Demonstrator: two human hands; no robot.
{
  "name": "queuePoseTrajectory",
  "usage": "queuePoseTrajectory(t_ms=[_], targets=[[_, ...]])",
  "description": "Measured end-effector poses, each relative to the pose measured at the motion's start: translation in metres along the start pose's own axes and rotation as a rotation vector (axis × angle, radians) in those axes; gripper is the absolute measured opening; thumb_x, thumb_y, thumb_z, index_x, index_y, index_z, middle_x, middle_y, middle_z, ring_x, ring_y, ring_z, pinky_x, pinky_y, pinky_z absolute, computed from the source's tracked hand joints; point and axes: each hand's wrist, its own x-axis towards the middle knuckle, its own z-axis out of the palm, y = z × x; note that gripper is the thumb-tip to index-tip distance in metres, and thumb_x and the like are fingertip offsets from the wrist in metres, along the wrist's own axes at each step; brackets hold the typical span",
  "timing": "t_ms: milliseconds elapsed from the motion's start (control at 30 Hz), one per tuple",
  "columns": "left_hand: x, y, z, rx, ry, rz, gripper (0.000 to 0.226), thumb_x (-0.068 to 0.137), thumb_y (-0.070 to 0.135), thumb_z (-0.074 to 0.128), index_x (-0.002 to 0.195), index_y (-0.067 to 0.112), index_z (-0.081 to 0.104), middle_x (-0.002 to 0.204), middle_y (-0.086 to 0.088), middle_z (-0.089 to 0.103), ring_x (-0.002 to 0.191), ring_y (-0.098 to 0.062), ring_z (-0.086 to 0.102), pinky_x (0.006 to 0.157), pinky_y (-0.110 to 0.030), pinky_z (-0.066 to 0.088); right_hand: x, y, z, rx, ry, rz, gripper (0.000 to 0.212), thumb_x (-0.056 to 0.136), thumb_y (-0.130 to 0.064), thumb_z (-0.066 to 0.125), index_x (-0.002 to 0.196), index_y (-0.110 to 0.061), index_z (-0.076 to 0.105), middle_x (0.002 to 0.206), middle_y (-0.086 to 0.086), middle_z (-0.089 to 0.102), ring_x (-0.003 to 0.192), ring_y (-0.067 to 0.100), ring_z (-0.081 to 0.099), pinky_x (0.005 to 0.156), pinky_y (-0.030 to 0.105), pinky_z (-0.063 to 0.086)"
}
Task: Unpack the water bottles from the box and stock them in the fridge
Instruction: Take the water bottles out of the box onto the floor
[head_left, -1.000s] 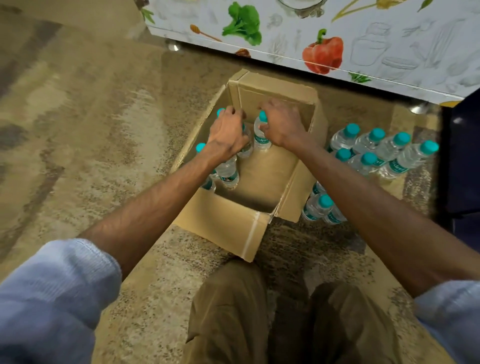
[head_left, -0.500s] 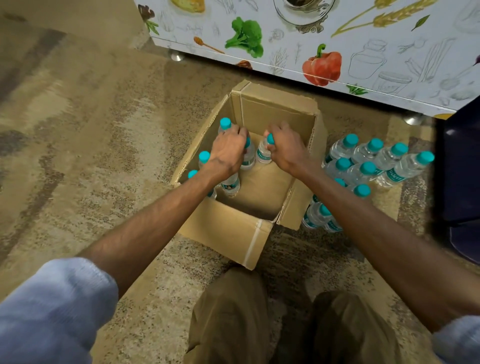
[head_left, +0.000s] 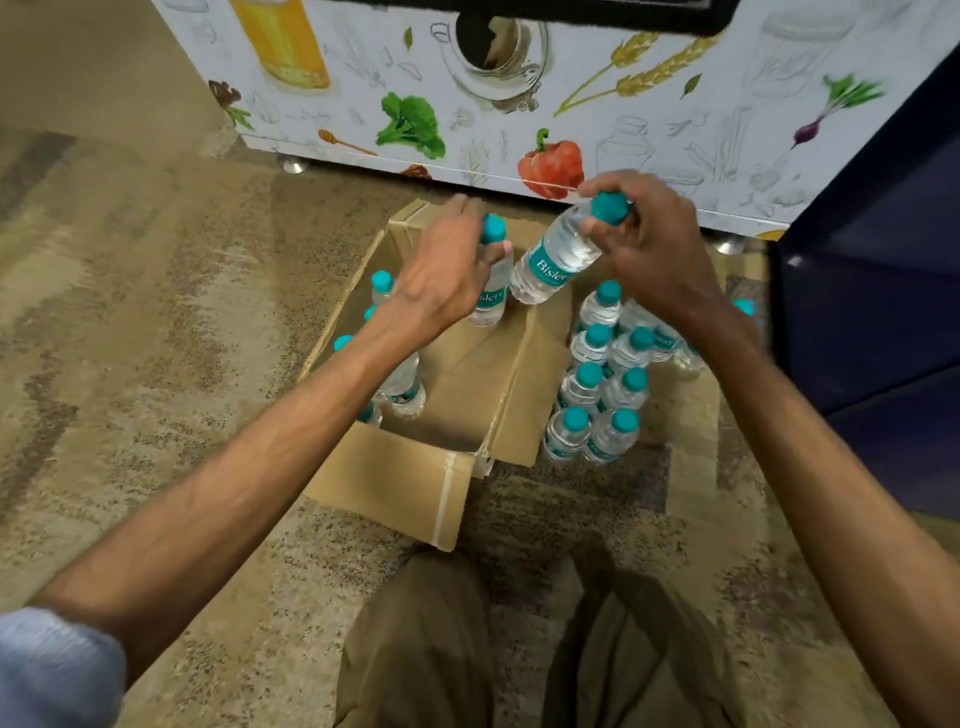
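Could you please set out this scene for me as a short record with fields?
box: open cardboard, on the floor
left hand: grips first bottle near its neck, over the box
right hand: grips second bottle at its cap, bottle tilted
bottles in box: a few upright along the left side
bottles on floor: cluster standing right of the box
backdrop: white panel printed with vegetables

The tilted water bottle bore the partial brand "Bisler" in white on teal; the second bottle beside it showed only "isler".
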Motion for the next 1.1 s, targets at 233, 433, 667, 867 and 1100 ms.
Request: queuePoseTrajectory(t_ms=[233,433,667,867,1100], targets=[[0.011,0.066,-0.003,-0.051,0.053,0.179,0.03,0.095,0.032,0.057,0.117,0.011,0.054,0.102,0.003,0.048,0.091,-0.01,0.045,0.077,-0.02,0.033,-0.009,0.016,-0.08,-0.074,0.053,0.007,0.029,0.09,-0.024,0.062,0.118,-0.018,0.061,0.116,-0.004,0.061,0.086,-0.003,0.052,0.075,0.005,0.038],[0.014,0.109,0.022,-0.157,0.014,0.295,0.027,0.094,0.033,0.059,0.109,0.011,0.055,0.096,0.005,0.047,0.082,-0.008,0.042,0.065,-0.011,0.031,-0.032,0.048,-0.119,-0.234,-0.082,0.082,0.028,0.088,-0.023,0.067,0.116,-0.024,0.062,0.115,0.003,0.061,0.094,0.013,0.055,0.087,0.033,0.046],[0.001,0.142,0.088,-0.273,-0.138,0.274,0.02,0.092,0.028,0.063,0.096,0.017,0.047,0.091,0.005,0.045,0.08,-0.009,0.04,0.064,-0.019,0.026,-0.066,0.081,-0.111,-0.267,-0.148,0.216,0.028,0.082,-0.016,0.072,0.107,-0.023,0.063,0.109,0.002,0.059,0.095,0.018,0.054,0.087,0.038,0.045],[0.001,0.143,0.139,-0.131,-0.258,0.245,0.032,0.092,0.034,0.062,0.11,0.009,0.052,0.106,-0.006,0.056,0.094,-0.019,0.049,0.075,-0.028,0.036,-0.092,0.117,-0.092,-0.277,-0.159,0.315,0.028,0.079,-0.007,0.072,0.103,-0.018,0.063,0.11,0.007,0.058,0.102,0.026,0.056,0.089,0.043,0.047],[-0.002,0.143,0.173,0.254,-0.273,0.345,0.044,0.093,0.043,0.056,0.127,0.016,0.049,0.127,-0.004,0.055,0.12,-0.023,0.046,0.104,-0.05,0.031,-0.107,0.147,-0.072,-0.278,-0.21,0.428,0.03,0.077,-0.003,0.07,0.1,-0.02,0.063,0.113,0.006,0.056,0.104,0.023,0.055,0.089,0.039,0.047]])
